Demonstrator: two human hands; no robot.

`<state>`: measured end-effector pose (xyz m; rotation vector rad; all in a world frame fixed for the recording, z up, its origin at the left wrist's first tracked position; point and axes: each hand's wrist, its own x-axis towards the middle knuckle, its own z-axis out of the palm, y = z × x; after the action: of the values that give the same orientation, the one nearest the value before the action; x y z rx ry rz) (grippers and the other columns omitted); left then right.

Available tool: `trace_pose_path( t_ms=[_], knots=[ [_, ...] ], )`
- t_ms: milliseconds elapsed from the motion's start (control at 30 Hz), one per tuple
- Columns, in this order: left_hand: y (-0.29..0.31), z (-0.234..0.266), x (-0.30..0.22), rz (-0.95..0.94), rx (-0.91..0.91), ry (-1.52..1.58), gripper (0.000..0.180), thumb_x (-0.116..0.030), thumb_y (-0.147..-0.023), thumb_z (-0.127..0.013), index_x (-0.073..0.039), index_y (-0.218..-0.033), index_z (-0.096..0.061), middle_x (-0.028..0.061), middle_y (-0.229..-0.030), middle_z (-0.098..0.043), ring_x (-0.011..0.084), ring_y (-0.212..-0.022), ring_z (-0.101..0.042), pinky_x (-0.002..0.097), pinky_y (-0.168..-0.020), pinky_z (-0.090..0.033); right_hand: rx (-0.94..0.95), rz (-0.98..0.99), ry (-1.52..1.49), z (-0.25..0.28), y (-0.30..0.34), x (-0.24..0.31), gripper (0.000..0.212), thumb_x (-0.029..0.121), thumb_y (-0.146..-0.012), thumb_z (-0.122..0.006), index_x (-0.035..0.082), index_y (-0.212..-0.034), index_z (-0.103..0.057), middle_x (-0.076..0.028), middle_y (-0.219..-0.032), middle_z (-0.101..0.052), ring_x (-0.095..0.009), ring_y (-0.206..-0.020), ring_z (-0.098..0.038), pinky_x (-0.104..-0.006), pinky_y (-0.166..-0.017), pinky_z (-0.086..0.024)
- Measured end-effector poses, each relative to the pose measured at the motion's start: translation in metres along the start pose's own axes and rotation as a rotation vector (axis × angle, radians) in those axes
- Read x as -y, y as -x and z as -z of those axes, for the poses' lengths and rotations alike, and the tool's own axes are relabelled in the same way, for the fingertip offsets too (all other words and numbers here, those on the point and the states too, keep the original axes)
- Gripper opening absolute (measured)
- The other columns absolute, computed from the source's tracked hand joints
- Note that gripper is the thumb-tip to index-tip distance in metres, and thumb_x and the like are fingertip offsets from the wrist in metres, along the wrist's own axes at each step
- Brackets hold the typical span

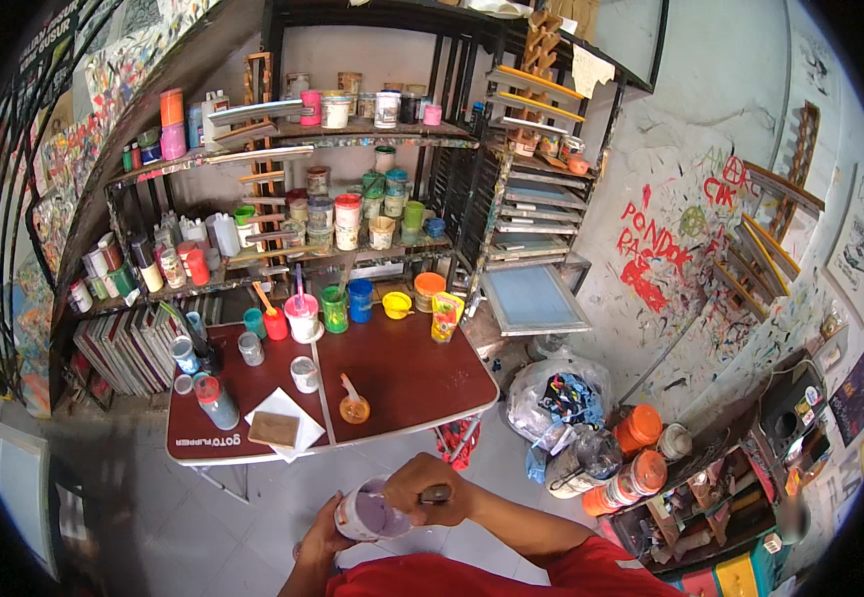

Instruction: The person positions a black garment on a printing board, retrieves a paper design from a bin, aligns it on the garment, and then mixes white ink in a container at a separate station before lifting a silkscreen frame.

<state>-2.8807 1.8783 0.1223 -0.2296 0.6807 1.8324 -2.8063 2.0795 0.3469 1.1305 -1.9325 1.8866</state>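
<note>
A dark red folding table [402, 383] stands on grey tiles — behind it metal shelves [283, 139] of paint jars, right of it a paint-splattered wall [691, 249].

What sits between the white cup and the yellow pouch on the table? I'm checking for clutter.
In the head view, between the white cup and the yellow pouch on the table the dark red top is bare.

Even, soft daylight fills the room — brightest on the pale wall [711, 199] at the right, dimmer under the shelves [283, 199] at the left. Shadows are faint, with no harsh glare. The fisheye bends straight edges toward the rim, where corners go black — detail softens there.
</note>
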Motion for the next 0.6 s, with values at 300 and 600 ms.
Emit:
trace_pose_path(
  t_ms=[300, 600],
  knots=[
    [0.069, 0.113, -0.138, -0.065, 0.129, 0.052, 0.065, -0.054, -0.088, -0.036, -0.013, -0.137, -0.045, 0.0151, -0.133, -0.052, 0.0397, -0.116, -0.053, 0.0624, -0.080, -0.045, -0.303, 0.013, -0.127, -0.089, -0.132, -0.119, 0.031, 0.025, -0.091, -0.063, 0.001, -0.073, -0.056, -0.008, -0.069, -0.057, -0.022, -0.066, -0.054, -0.0363, -0.065, -0.044],
    [0.067, 0.143, -0.211, -0.120, 0.020, -0.049, 0.067, -0.061, -0.086, -0.045, -0.016, -0.136, -0.048, 0.0119, -0.134, -0.052, 0.0343, -0.118, -0.054, 0.0567, -0.086, -0.051, -0.544, -0.267, -0.769, -0.112, -0.187, -0.183, 0.047, 0.039, -0.096, -0.056, 0.009, -0.064, -0.039, 0.002, -0.057, -0.035, -0.011, -0.053, -0.033, -0.0290, -0.051, -0.027]
  ],
)
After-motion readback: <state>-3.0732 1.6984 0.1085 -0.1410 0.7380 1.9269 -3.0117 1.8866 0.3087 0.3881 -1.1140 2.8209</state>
